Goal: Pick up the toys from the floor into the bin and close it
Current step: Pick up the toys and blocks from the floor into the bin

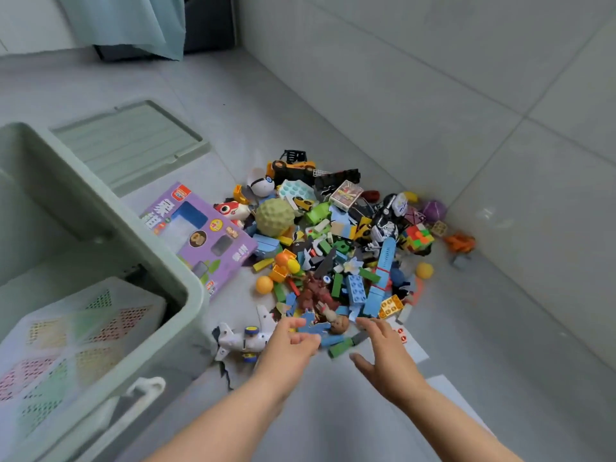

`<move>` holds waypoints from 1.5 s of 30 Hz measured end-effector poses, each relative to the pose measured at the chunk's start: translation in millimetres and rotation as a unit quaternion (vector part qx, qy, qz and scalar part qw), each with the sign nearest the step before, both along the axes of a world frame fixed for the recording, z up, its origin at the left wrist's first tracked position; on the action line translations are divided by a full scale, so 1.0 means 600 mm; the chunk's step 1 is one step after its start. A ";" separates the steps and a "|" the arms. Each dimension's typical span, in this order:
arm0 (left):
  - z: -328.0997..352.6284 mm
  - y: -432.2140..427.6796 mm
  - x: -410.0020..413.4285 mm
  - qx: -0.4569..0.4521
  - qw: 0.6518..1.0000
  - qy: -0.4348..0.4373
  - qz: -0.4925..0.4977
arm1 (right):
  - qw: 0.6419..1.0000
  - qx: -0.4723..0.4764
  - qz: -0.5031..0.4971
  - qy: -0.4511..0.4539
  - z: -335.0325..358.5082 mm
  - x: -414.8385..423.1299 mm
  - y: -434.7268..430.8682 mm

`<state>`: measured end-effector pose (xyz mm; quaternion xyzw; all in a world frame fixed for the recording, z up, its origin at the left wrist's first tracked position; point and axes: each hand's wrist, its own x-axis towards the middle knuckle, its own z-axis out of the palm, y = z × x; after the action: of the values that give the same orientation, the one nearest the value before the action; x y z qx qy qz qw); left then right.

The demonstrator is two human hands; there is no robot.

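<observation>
Fingers (373, 326) loose (empty), toys (333, 248) just ahead

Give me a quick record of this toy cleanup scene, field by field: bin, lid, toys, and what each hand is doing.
bin: green bin, open, at the left; white mesh basket inside
lid: lid flat on the floor beyond the bin
toys: toy pile on the floor by the wall
box: purple box between bin and pile
left hand: left hand open, at the pile's near edge, beside a white toy plane
right hand: right hand open, fingers spread, holding nothing
status: pile not yet binned, lid off
</observation>
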<state>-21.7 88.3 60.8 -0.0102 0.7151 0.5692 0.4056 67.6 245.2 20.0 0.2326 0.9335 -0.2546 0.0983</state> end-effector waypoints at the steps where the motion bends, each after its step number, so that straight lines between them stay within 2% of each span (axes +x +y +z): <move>1: -0.031 0.006 0.004 -0.017 1.000 0.000 0.015 | 1.000 -0.012 -0.016 -0.010 -0.019 -0.005 0.010; 5: -0.111 0.032 0.005 -0.014 0.999 0.002 0.048 | 0.998 -0.046 -0.040 0.000 -0.092 -0.052 0.019; 8: -0.152 0.047 -0.001 -0.022 0.998 0.048 0.046 | 0.998 -0.035 -0.045 0.003 -0.133 -0.078 0.008; 10: -0.174 0.048 0.002 -0.036 0.993 0.112 0.035 | 0.999 -0.031 -0.045 0.005 -0.152 -0.079 0.003; 12: -0.188 0.042 0.011 -0.065 0.973 0.219 0.043 | 1.000 -0.010 -0.015 0.009 -0.162 -0.074 -0.002; 14: -0.195 0.035 0.019 -0.106 0.943 0.296 0.111 | 1.000 0.002 0.022 0.008 -0.167 -0.069 -0.006; 15: -0.197 0.033 0.022 -0.128 0.931 0.305 0.154 | 0.999 0.004 0.033 -0.003 -0.168 -0.068 -0.008; 18: -0.210 0.022 0.036 -0.149 0.934 0.265 0.189 | 0.999 0.020 0.036 -0.015 -0.175 -0.076 -0.011; 23: -0.218 0.015 0.030 -0.066 0.965 0.193 0.165 | 0.999 -0.004 0.020 0.027 -0.183 -0.091 -0.014; 26: -0.210 0.020 0.015 -0.027 0.973 0.154 0.172 | 0.994 -0.051 -0.017 0.093 -0.188 -0.084 -0.012; 31: -0.175 0.040 0.004 -0.041 0.967 0.162 0.194 | 0.956 -0.178 -0.135 0.190 -0.159 -0.075 -0.009; 33: -0.152 0.054 0.008 0.014 0.974 0.060 0.219 | 0.936 -0.209 -0.174 0.223 -0.138 -0.068 -0.017; 35: -0.140 0.062 0.007 0.116 0.953 -0.139 0.242 | 0.919 -0.228 -0.196 0.256 -0.118 -0.062 -0.033; 37: -0.131 0.063 0.003 0.208 0.901 -0.295 0.241 | 0.924 -0.224 -0.157 0.265 -0.099 -0.054 -0.059; 39: -0.133 0.054 -0.002 0.243 0.872 -0.341 0.253 | 0.939 -0.220 -0.077 0.254 -0.087 -0.040 -0.088; 41: -0.142 0.044 -0.004 0.230 0.876 -0.329 0.268 | 0.944 -0.236 -0.021 0.229 -0.077 -0.024 -0.100; 43: -0.148 0.036 -0.006 0.215 0.872 -0.334 0.287 | 0.932 -0.265 -0.046 0.242 -0.076 -0.010 -0.088; 45: -0.151 0.032 -0.009 0.195 0.868 -0.337 0.309 | 0.932 -0.223 -0.143 0.246 -0.092 -0.002 -0.061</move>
<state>-26.8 107.6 -29.7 -0.3424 0.3702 0.7549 0.4193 66.2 208.7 -35.4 0.2660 0.8045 -0.5167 -0.1226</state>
